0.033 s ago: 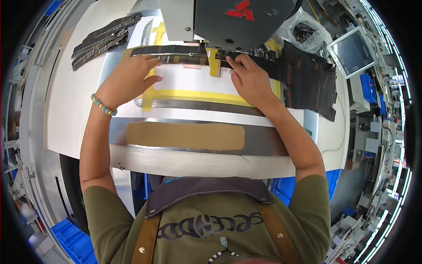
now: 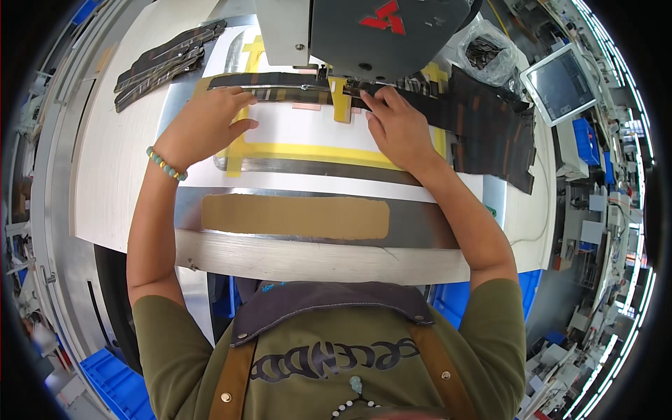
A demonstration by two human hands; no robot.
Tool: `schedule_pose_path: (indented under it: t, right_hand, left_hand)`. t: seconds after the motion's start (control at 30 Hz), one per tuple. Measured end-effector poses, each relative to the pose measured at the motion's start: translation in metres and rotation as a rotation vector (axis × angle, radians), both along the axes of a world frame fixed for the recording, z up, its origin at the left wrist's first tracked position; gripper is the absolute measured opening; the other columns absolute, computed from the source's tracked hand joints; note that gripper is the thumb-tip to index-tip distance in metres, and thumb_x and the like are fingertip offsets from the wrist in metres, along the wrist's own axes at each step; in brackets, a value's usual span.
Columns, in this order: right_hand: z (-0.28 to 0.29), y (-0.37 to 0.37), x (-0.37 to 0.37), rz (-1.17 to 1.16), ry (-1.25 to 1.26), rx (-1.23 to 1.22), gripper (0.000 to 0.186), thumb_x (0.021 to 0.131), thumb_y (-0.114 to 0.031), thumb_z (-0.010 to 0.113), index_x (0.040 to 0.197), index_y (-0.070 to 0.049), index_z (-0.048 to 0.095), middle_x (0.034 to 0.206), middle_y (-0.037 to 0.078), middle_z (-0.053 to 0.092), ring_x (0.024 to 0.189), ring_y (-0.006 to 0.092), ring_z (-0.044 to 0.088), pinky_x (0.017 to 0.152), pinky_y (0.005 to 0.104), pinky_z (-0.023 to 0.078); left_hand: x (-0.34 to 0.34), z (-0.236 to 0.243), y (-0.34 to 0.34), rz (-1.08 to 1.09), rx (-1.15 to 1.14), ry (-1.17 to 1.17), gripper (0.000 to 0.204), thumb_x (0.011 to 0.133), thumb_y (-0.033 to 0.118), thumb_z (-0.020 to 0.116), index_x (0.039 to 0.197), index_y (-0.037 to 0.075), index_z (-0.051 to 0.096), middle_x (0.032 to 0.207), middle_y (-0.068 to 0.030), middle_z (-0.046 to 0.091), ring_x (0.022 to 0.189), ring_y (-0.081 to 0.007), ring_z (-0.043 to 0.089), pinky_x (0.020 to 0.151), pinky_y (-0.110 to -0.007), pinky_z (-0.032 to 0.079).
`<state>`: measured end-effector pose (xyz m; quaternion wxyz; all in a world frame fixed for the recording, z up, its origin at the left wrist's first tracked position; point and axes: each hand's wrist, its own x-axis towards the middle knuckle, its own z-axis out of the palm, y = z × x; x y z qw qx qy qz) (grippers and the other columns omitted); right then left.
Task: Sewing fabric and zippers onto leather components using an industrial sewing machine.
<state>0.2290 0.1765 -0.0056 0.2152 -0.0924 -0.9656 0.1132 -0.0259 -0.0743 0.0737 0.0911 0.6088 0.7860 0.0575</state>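
A long dark plaid fabric strip with a metal zipper (image 2: 280, 89) lies across the white work plate, passing under the head of a sewing machine (image 2: 381, 42). My left hand (image 2: 203, 126) rests on the strip's left end, fingers laid out over it and thumb apart. Close to the right of the machine's needle area, my right hand (image 2: 402, 129) touches the strip with an outstretched index finger, its thumb spread away. A yellow tab (image 2: 341, 105) stands between my hands, beneath the machine head. The needle itself is too small to make out.
Dark plaid pieces (image 2: 164, 63) lie stacked at the far left; larger dark pieces (image 2: 493, 133) lie at right. Behind them are a plastic bag of scraps (image 2: 483, 52) and a screen (image 2: 560, 82). Yellow tape (image 2: 315, 152) edges the plate, with a tan strip (image 2: 294, 217) nearer me.
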Motion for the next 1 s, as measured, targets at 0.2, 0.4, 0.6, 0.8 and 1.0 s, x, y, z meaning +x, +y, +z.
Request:
schedule_pose_path:
  t: [0.2, 0.4, 0.6, 0.8, 1.0]
  right_hand:
    - [-0.001, 0.000, 0.000, -0.005, 0.008, 0.008, 0.034, 0.098, -0.014, 0.071, 0.130, -0.003, 0.074, 0.110, 0.007, 0.059, 0.097, 0.0252, 0.069, 0.077, 0.0412, 0.060]
    - [-0.001, 0.002, -0.001, 0.005, 0.033, 0.038, 0.034, 0.098, -0.014, 0.070, 0.130, -0.003, 0.074, 0.111, 0.007, 0.060, 0.100, 0.0246, 0.069, 0.078, 0.0414, 0.061]
    - [0.000, -0.001, 0.001, -0.012, -0.014, 0.002, 0.034, 0.098, -0.014, 0.070, 0.130, -0.003, 0.074, 0.111, 0.008, 0.060, 0.100, 0.0256, 0.069, 0.079, 0.0415, 0.061]
    - [-0.001, -0.003, 0.001, -0.005, 0.002, 0.038, 0.035, 0.098, -0.014, 0.070, 0.131, -0.003, 0.074, 0.111, 0.008, 0.059, 0.101, 0.0249, 0.068, 0.079, 0.0408, 0.060]
    - [0.002, -0.006, 0.005, -0.013, -0.011, 0.029, 0.035, 0.098, -0.015, 0.070, 0.131, -0.003, 0.073, 0.112, 0.008, 0.058, 0.101, 0.0247, 0.068, 0.080, 0.0407, 0.060]
  left_hand:
    - [-0.011, -0.013, 0.005, -0.030, 0.136, 0.093, 0.032, 0.100, 0.023, 0.075, 0.124, 0.002, 0.074, 0.121, -0.0123, 0.074, 0.105, -0.0360, 0.070, 0.093, -0.046, 0.057]
    - [-0.018, -0.024, 0.014, 0.022, 0.187, 0.038, 0.034, 0.098, 0.019, 0.077, 0.127, 0.002, 0.072, 0.126, -0.0103, 0.072, 0.115, -0.0339, 0.068, 0.101, -0.044, 0.056]
    - [-0.012, -0.045, 0.022, -0.056, 0.326, 0.089, 0.038, 0.098, 0.019, 0.075, 0.132, 0.002, 0.070, 0.137, -0.0120, 0.069, 0.126, -0.0329, 0.065, 0.109, -0.044, 0.053]
    - [0.003, -0.052, 0.030, -0.097, 0.254, 0.043, 0.046, 0.098, 0.013, 0.074, 0.142, 0.002, 0.066, 0.151, -0.0151, 0.062, 0.137, -0.0345, 0.058, 0.116, -0.044, 0.050]
    - [0.015, -0.052, 0.033, -0.164, 0.200, 0.143, 0.046, 0.101, 0.006, 0.066, 0.146, 0.001, 0.063, 0.156, -0.0141, 0.058, 0.141, -0.0339, 0.056, 0.119, -0.044, 0.047]
